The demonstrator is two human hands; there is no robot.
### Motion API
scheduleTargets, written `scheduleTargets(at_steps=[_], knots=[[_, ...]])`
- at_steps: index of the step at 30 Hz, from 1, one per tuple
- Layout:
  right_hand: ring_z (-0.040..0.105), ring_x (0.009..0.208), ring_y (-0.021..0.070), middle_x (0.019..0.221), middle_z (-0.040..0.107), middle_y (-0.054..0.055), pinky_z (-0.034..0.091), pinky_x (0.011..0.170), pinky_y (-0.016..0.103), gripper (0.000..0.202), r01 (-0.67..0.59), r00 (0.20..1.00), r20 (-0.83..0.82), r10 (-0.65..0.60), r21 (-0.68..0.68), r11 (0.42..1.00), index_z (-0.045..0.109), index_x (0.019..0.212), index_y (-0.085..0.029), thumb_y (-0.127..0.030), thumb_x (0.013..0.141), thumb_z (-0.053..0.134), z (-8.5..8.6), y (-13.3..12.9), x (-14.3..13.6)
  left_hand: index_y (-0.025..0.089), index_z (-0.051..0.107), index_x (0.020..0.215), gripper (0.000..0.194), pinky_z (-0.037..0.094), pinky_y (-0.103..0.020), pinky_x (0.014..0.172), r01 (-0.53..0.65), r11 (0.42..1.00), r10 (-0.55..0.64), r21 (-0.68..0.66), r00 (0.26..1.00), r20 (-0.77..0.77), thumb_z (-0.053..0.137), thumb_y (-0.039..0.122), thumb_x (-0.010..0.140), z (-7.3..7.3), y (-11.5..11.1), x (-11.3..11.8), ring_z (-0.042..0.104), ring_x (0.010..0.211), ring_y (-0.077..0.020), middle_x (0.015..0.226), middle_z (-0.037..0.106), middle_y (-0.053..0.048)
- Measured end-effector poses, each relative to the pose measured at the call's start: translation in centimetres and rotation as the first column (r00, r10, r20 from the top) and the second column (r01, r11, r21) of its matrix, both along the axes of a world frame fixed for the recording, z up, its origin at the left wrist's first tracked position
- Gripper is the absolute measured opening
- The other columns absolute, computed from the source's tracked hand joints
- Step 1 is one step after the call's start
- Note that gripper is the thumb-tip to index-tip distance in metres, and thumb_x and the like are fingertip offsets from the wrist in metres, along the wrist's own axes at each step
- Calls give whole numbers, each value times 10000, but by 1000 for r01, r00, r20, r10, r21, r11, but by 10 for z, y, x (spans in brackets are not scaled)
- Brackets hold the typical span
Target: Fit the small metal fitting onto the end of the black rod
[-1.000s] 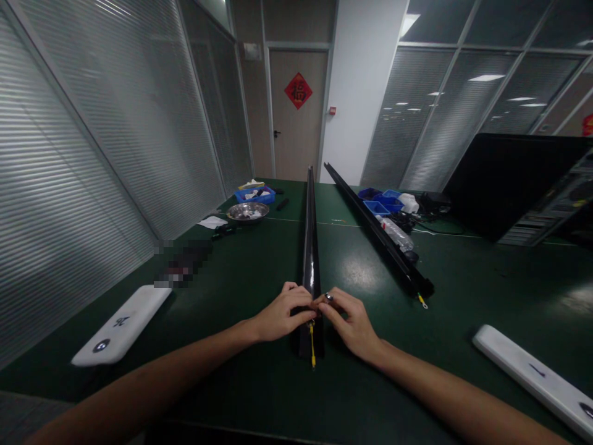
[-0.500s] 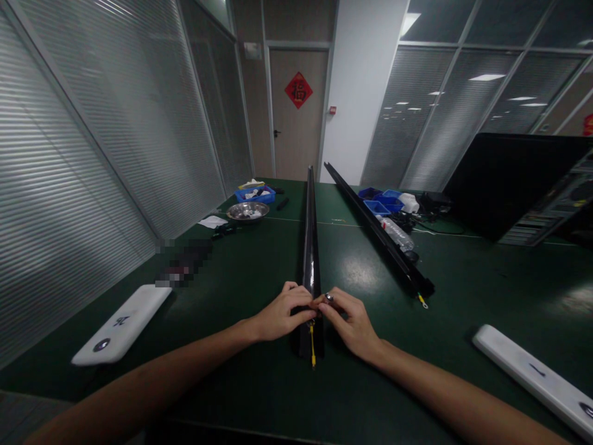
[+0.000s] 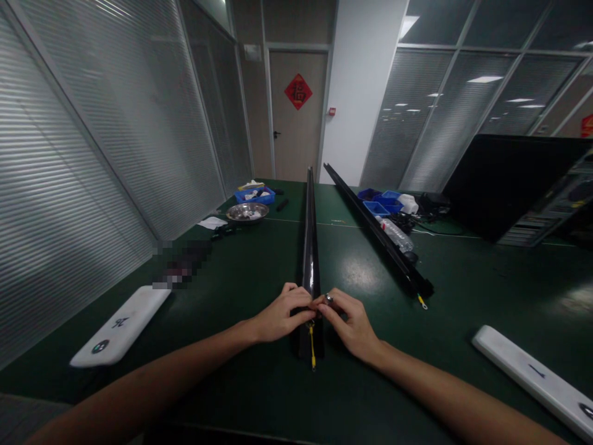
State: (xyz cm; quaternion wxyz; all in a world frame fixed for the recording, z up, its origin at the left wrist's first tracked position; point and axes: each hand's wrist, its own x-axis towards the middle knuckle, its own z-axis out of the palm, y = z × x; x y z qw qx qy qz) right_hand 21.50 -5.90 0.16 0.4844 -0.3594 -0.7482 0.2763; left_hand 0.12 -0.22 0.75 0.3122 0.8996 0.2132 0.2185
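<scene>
A long black channel-shaped bar [image 3: 309, 247] lies lengthwise on the green table [image 3: 250, 266], its near end under my hands. My left hand [image 3: 286, 312] rests over the bar from the left, fingers closed in a pinch. From the right, my right hand [image 3: 347, 318] meets it with thumb and fingers pinched together; a ring shows on one finger. What lies between the fingertips is too small and hidden to name. Just below them a yellow wire [image 3: 312, 349] with a metal end hangs along the bar's near end.
A second black bar [image 3: 380, 235] lies slanted at the right, beside a plastic bottle [image 3: 396, 235] and blue trays [image 3: 382, 203]. White devices lie left [image 3: 123, 327] and right [image 3: 532, 371]. A metal bowl [image 3: 248, 213] and blue basket [image 3: 254, 196] stand at the back left.
</scene>
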Motion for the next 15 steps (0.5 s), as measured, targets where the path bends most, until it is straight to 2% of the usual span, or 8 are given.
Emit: scheduleTargets(at_steps=[5,15], knots=[[642,797,185,864,660,43,489,728,300,213,7,1000,0,-7,-2,1000,758,1019,-198,-285,1046,566,1,0,0,206,662,1033,161,278,-356,1024,-5,1000,5,-12,1000,-22,517,269,1065,1,-1,1,584,1051,-191,1013,681,-7],[644,814,188,891,668,46,497,741,304,211,-8,1000,-11,8,-5,1000,760,1075,-207,-274,1049,561,1,-1,1,206,656,1031,139,279,-358,1035,-5,1000,5,-7,1000,-18,526,249,1058,0,1,-1,584,1050,-191,1027,679,-9]])
